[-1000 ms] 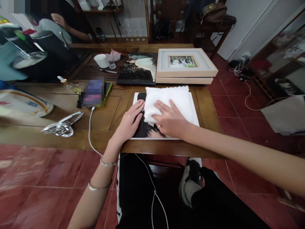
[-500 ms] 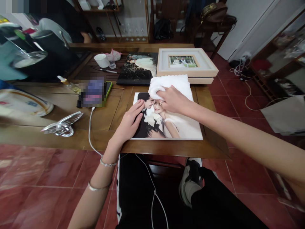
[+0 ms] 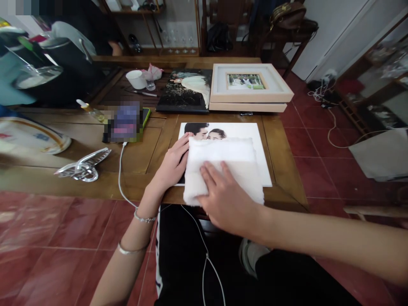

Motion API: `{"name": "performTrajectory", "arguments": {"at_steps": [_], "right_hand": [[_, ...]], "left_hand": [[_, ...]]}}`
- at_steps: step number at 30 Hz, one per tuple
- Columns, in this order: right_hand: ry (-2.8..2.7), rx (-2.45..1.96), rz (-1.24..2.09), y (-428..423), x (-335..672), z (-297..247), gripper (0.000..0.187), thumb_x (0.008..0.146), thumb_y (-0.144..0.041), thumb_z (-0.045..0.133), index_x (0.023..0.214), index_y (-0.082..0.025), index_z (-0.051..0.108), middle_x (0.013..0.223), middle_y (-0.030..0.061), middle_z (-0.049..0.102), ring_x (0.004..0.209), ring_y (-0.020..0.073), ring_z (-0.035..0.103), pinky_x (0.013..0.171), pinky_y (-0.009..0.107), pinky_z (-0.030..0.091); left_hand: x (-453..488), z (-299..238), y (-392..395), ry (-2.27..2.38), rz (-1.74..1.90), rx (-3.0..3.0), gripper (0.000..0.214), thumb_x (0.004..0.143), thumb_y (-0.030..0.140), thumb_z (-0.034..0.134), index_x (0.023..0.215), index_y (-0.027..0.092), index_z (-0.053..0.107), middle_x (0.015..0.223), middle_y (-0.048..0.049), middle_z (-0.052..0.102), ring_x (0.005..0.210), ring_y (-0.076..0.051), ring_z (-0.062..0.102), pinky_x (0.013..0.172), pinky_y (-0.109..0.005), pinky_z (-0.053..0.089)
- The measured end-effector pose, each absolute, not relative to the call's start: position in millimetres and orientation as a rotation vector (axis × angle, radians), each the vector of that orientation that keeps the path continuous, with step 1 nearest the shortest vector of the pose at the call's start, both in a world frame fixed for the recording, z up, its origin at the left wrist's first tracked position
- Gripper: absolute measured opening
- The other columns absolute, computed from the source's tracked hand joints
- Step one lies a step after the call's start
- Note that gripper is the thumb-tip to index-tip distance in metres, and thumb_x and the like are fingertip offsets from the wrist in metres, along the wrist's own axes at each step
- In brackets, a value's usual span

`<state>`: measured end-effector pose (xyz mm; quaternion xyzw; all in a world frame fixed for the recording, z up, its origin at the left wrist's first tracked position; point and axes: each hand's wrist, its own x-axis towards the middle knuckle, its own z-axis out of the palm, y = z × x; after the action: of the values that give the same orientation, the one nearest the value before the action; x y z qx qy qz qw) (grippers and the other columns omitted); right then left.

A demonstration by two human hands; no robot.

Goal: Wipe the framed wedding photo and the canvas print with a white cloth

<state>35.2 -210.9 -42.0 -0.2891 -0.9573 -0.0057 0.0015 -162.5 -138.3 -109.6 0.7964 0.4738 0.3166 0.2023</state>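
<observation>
A white-edged photo panel [image 3: 262,159] showing a couple lies flat on the wooden table. My left hand [image 3: 174,163] rests on its left edge, fingers stretched out and holding nothing. Over most of the panel's lower part lies a folded white fluffy towel [image 3: 223,149], overhanging the panel's near edge. My right hand [image 3: 228,204] grips this towel at its near side, with the fingers spread on top and the thumb partly hidden by the cloth's edge. Only the top of the picture and its right strip show beside the towel.
Behind the panel are a dark photo panel [image 3: 178,95] and stacked pale wooden frames [image 3: 270,87]. To the left lie a phone [image 3: 124,123] on a white cable, a silver hair claw [image 3: 84,165], a dropper bottle [image 3: 92,111] and a white cup [image 3: 136,79]. A person's arm [image 3: 114,48] shows at the back.
My right hand has drawn the towel from the panel's far edge toward me, and the towel now lies spread over the lower part. The left hand has stayed in place.
</observation>
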Motion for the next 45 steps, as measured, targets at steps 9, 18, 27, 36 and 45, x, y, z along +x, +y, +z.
{"name": "performTrajectory", "arguments": {"at_steps": [9,18,27,36,45], "right_hand": [[-2.946,-0.789,-0.025,-213,43,-50,0.023,0.089,-0.024,0.056,0.1,-0.016,0.074,0.137,0.0274,0.057,0.131,0.0434,0.05,0.101,0.069,0.038],[-2.955,-1.117,0.099,-144,44,-46,0.031,0.09,-0.016,0.053,0.117,-0.01,0.068,0.148,0.0281,0.044,0.143,0.0377,0.035,0.113,0.061,0.027],[-2.827,-1.109,0.151,-75,57,-50,0.028,0.084,-0.009,0.048,0.105,-0.011,0.066,0.123,0.0196,0.064,0.128,0.0319,0.05,0.106,0.051,0.034],[-2.766,-1.243,0.122,-71,56,-51,0.035,0.084,-0.006,0.044,0.111,-0.01,0.065,0.125,0.021,0.064,0.135,0.0326,0.044,0.106,0.053,0.034],[-2.869,-1.098,0.102,-154,28,-59,0.032,0.09,-0.018,0.054,0.117,-0.016,0.069,0.152,0.023,0.042,0.144,0.043,0.029,0.11,0.073,0.02]], "left_hand": [[-163,-111,-138,1.294,0.908,2.225,0.042,0.101,0.029,0.038,0.138,0.021,0.055,0.153,-0.0074,0.045,0.146,-0.025,0.035,0.121,-0.049,0.03],[-164,-114,-136,1.311,0.91,2.239,0.045,0.101,0.031,0.039,0.144,0.019,0.049,0.153,-0.0094,0.045,0.146,-0.026,0.035,0.121,-0.049,0.028],[-162,-113,-138,1.341,0.932,2.237,0.045,0.102,0.033,0.039,0.143,0.017,0.05,0.152,-0.0104,0.045,0.145,-0.024,0.037,0.121,-0.049,0.028],[-162,-113,-138,1.334,0.926,2.244,0.046,0.102,0.034,0.037,0.143,0.015,0.05,0.153,-0.012,0.044,0.145,-0.023,0.037,0.121,-0.05,0.028],[-161,-111,-146,1.383,1.267,2.163,0.05,0.105,0.042,0.031,0.147,0.016,0.045,0.149,-0.0133,0.049,0.14,-0.025,0.045,0.118,-0.044,0.034]]}}
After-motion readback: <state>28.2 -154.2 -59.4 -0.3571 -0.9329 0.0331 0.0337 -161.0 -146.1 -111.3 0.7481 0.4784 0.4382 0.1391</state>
